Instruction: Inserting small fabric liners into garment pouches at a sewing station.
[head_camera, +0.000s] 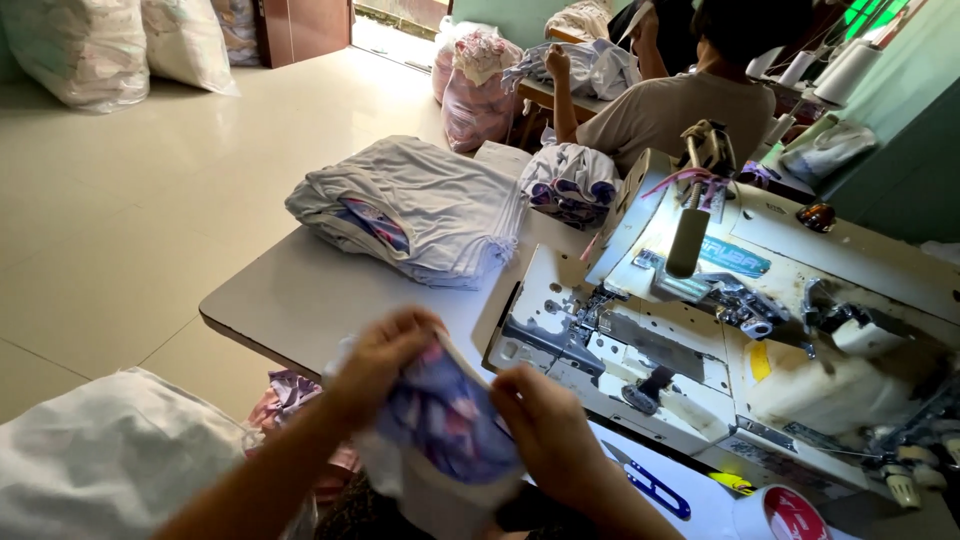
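Observation:
My left hand and my right hand both grip one small piece of fabric, white with a blue, purple and pink print, held up near the table's front edge. The left hand pinches its upper left edge; the right hand holds its right side. Just beyond it stands a white industrial sewing machine, its needle area close to my right hand.
A stack of folded white fabric pieces and a smaller pile lie on the grey table. Blue-handled snips and a tape roll rest at the front. A person sits ahead at another table. Stuffed sacks stand around.

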